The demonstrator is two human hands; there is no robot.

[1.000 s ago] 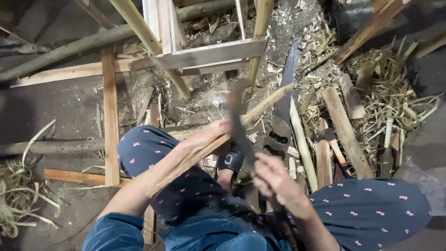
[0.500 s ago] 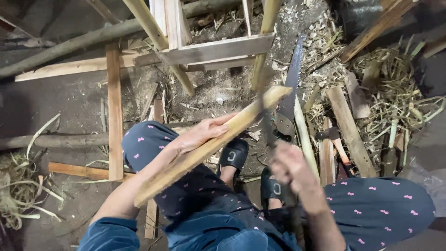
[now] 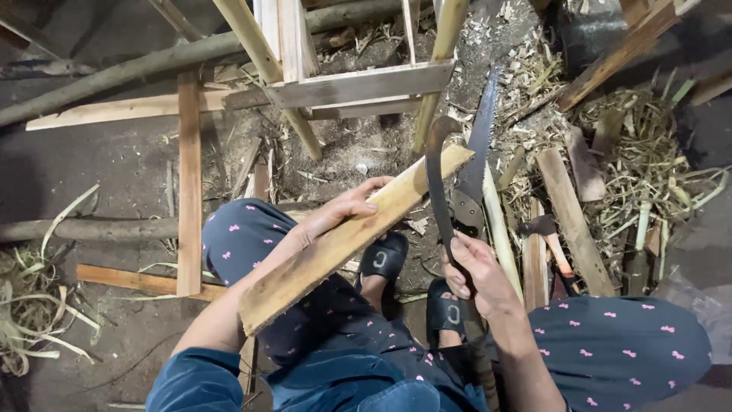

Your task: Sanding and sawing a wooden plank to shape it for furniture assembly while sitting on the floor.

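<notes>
Nearest the camera: lap in dark blue trousers with pink print (image 3: 610, 351), knees spread, feet in black sandals (image 3: 385, 259) on a dirt floor (image 3: 99, 168).

Left hand (image 3: 335, 214): fingers curled over the upper edge of a long flat pale wooden board (image 3: 343, 240), closed on it. Board tilted, lower end over the left thigh, upper end raised toward the right.

Right hand (image 3: 476, 271): fist closed around the handle of a dark curved-blade machete (image 3: 436, 175). Blade upright, edge lying against the board's upper end; contact likely, not certain.

Just beyond the blade: hand saw with grey toothed blade (image 3: 480, 145), flat on the ground.

Right side: cut wooden offcuts (image 3: 572, 221), pale straw-like shavings (image 3: 648, 168).

Farther off: frame of pale wooden slats (image 3: 358, 84), rough round log (image 3: 152, 65), flat plank (image 3: 188, 175).

No containers visible.
</notes>
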